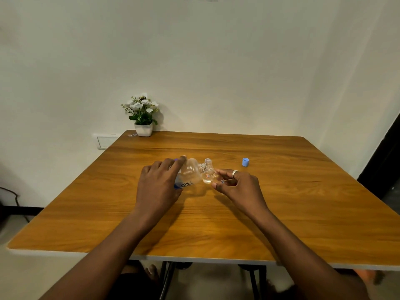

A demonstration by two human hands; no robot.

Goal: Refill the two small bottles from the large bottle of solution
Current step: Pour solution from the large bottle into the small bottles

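Observation:
My left hand (159,182) grips the large clear bottle (191,173) with a blue label, tipped on its side with its open neck pointing right. That neck meets the mouth of a small clear bottle (211,175), which my right hand (237,185) holds tilted just above the table; a little clear liquid shows in its bottom. A small clear cap-like piece (208,161) sits right behind the two necks. A second small bottle is not visible. A blue cap (245,162) stands alone on the table to the right.
The wooden table (281,213) has a white pot of white flowers (142,118) at its back left corner against the wall. A wall socket plate (106,141) lies left of the table. Metal table legs (166,278) show below the front edge.

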